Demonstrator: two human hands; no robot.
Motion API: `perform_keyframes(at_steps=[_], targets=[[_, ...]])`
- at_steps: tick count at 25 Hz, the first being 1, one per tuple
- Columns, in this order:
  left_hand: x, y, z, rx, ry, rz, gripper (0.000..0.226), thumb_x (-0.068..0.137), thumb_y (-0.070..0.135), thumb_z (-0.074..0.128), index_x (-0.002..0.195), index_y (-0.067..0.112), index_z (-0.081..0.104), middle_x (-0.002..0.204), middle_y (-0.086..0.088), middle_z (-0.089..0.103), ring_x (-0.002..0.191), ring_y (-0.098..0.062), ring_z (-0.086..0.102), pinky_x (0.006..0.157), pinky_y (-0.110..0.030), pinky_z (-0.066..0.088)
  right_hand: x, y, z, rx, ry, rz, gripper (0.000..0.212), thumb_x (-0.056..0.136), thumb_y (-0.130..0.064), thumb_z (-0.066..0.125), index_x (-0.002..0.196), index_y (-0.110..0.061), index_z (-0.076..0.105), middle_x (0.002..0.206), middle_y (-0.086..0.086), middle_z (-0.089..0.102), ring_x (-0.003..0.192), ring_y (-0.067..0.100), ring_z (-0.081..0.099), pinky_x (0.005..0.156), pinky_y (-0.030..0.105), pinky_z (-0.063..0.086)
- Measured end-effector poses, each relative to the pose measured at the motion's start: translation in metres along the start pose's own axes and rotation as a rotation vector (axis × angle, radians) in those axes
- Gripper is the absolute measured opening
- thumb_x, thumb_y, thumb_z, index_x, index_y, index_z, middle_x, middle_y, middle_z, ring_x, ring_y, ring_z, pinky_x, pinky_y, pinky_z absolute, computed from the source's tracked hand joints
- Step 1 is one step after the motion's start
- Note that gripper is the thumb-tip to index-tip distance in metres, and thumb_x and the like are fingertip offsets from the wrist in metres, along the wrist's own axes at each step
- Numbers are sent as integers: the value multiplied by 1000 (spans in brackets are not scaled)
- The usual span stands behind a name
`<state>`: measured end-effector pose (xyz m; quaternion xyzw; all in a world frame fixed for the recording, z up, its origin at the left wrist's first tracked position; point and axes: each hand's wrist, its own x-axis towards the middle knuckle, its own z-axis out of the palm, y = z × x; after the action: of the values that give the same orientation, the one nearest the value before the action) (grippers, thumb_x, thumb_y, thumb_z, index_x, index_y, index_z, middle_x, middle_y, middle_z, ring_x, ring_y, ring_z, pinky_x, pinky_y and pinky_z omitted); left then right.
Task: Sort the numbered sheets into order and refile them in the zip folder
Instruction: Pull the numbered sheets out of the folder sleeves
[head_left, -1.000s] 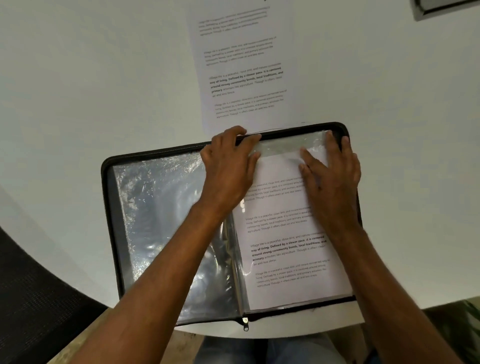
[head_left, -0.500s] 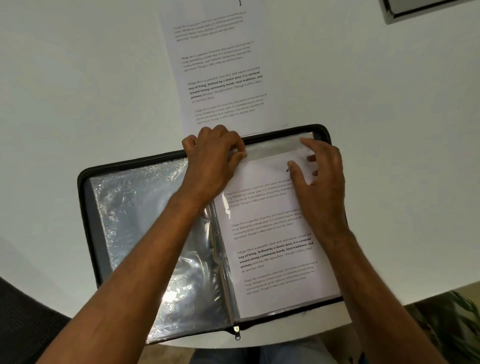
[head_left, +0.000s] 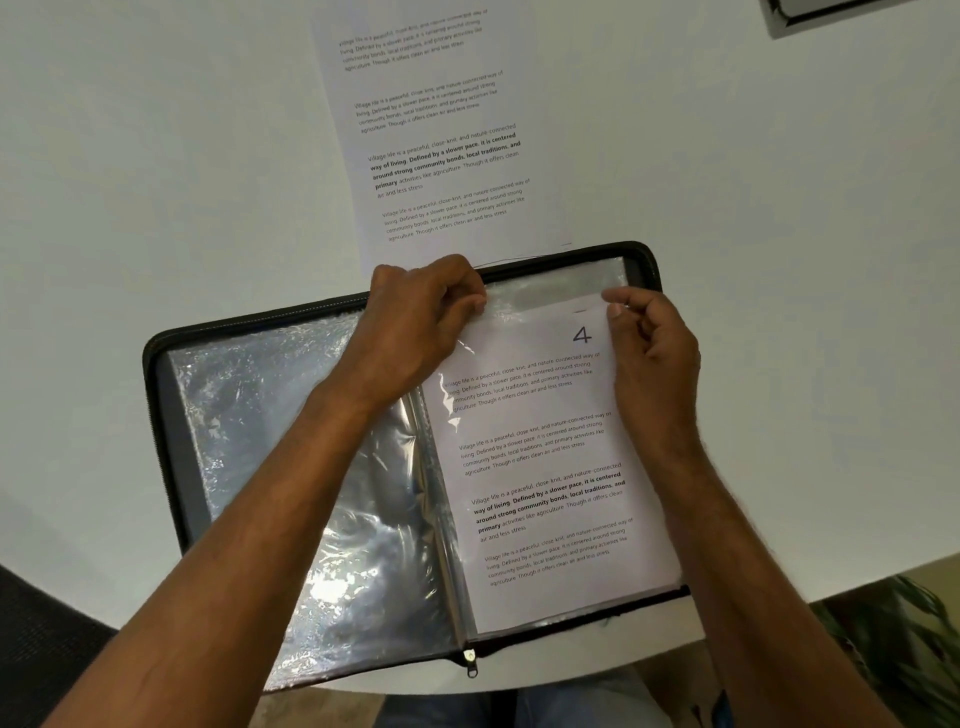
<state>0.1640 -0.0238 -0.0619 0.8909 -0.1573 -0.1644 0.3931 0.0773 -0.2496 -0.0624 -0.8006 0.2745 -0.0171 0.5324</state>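
On white table (head_left: 156, 156), your left hand (head_left: 421, 322) pinches the sleeve (head_left: 550, 283) of the zip folder (head_left: 171, 415); your right hand (head_left: 649, 348) pinches sheet 4 (head_left: 540, 457), whose corner may crease if pushed crooked

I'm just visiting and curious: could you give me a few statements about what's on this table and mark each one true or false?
1. The zip folder lies open. True.
2. The sheet in the right-hand sleeve is numbered 7. False: it shows 4.
3. Another printed sheet lies on the table beyond the folder. True.
4. The left hand lies flat on the table. False: its fingers are curled at the sleeve's top edge.
5. The right hand pinches the sheet's top right corner. True.
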Motion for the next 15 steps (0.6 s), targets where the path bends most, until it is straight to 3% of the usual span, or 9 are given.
perform_keyframes(at_steps=[3, 8, 12, 15], targets=[[8, 4, -7, -39, -35, -72, 16, 104, 28, 58, 106, 22, 73, 85, 13, 76, 83, 0, 70, 87, -23, 55, -3, -6, 2, 61, 49, -20, 19, 107, -17, 53, 117, -13, 69, 104, -9, 71, 91, -5, 66, 76, 10, 50], [27, 10, -13, 6, -132, -211, 21, 107, 27, 51, 104, 27, 72, 73, 14, 76, 63, -2, 70, 80, -31, 59, -5, -8, 5, 99, 78, -30, 19, 107, -17, 53, 114, -13, 70, 102, -10, 70, 91, -3, 65, 78, 14, 51], [39, 13, -21, 8, -313, -241, 13, 103, 22, 60, 98, 22, 72, 78, 10, 78, 58, -10, 73, 82, -37, 61, -6, -8, 6, 97, 66, -47, 17, 107, -17, 53, 112, -15, 69, 101, -12, 70, 91, 0, 65, 79, 18, 52], [42, 15, -24, -41, -350, -238, 3, 97, 18, 71, 97, 20, 70, 83, 9, 78, 60, -15, 74, 81, -38, 61, -5, -8, 7, 108, 64, -43, 17, 107, -18, 53, 112, -16, 69, 101, -10, 70, 92, 3, 67, 78, 21, 54]])
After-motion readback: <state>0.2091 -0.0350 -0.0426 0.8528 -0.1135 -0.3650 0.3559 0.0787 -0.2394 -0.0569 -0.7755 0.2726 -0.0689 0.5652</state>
